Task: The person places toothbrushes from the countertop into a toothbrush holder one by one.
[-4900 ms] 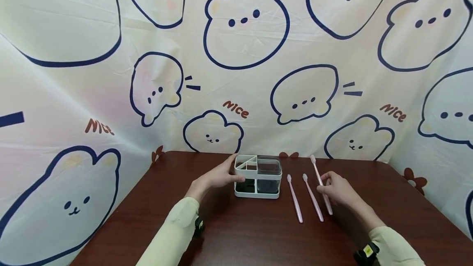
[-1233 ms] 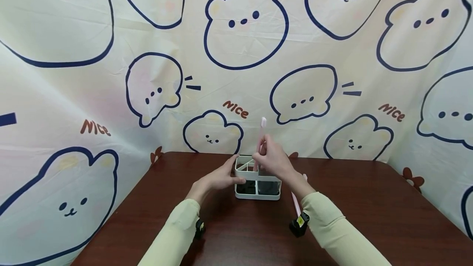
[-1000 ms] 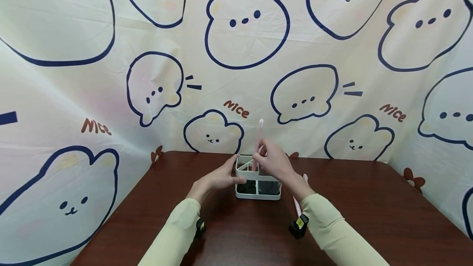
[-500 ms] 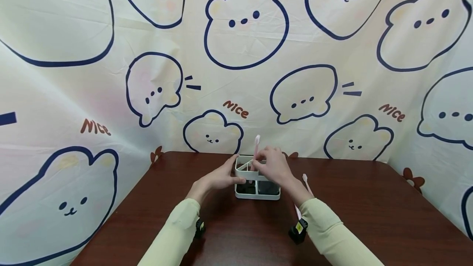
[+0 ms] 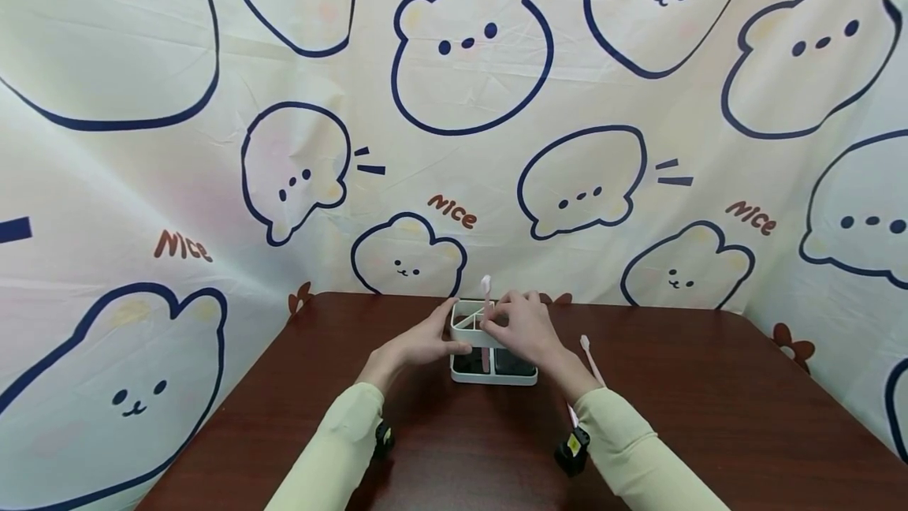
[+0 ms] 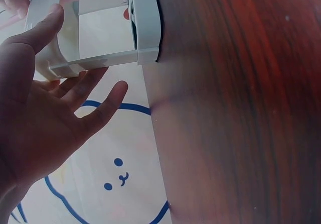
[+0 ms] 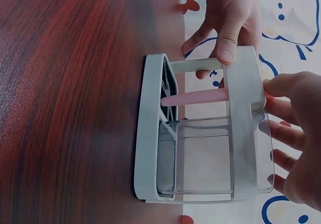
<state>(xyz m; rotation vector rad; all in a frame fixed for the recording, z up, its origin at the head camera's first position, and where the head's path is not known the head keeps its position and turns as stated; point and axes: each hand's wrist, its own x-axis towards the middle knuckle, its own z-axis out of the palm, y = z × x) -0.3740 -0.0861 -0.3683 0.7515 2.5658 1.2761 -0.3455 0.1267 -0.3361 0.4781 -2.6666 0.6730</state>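
Pale grey plastic two-tier holder [image 7: 244,158] stands on dark brown wood-grain surface [image 5: 454,448], just below centre of head view. Left hand [image 5: 418,337] grips its left side, thumb in front, other fingers behind. Right hand [image 5: 525,328] has fingers curled in, pinching slim pink toothbrush [image 7: 195,97] below its head; brush pretty much upright in holder's left half, tip down by base. Another pink-and-white toothbrush [image 5: 593,363] lies further right, partly behind pale yellow sleeve [image 5: 631,444].

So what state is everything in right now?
Holder: upright on the table.
Clear cup: seated in the holder.
One toothbrush: in the holder, head up, roughly upright.
Other two toothbrushes: lying on the table, partly hidden.
Left hand: gripping the holder.
Right hand: pinching the upright toothbrush.
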